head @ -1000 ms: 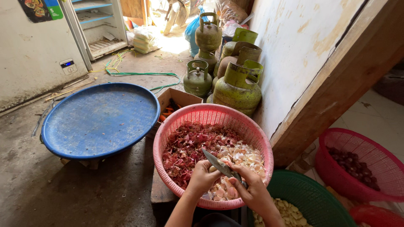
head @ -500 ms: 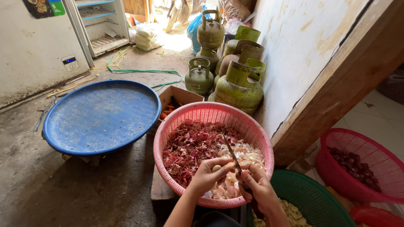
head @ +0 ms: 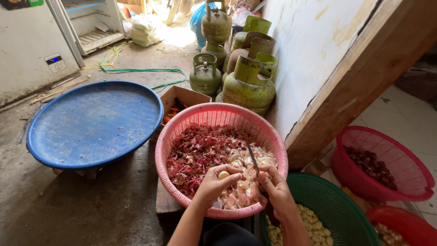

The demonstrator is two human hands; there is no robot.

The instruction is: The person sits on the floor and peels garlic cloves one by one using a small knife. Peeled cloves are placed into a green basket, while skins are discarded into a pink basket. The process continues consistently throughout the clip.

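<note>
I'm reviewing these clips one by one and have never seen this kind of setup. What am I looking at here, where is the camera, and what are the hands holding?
There is no machine: a person works with two bare hands, and the single camera sits on their head, looking down.

The left hand pinches a small pale peeled clove. The right hand grips a knife, its blade pointing up and away over a pink basket that holds red and whitish peelings.

Around it on the concrete floor: a wide blue tub lid to the left, a green basket of peeled cloves by the right arm, a second pink basket with dark bulbs at the right, and green gas cylinders against the wall.
</note>
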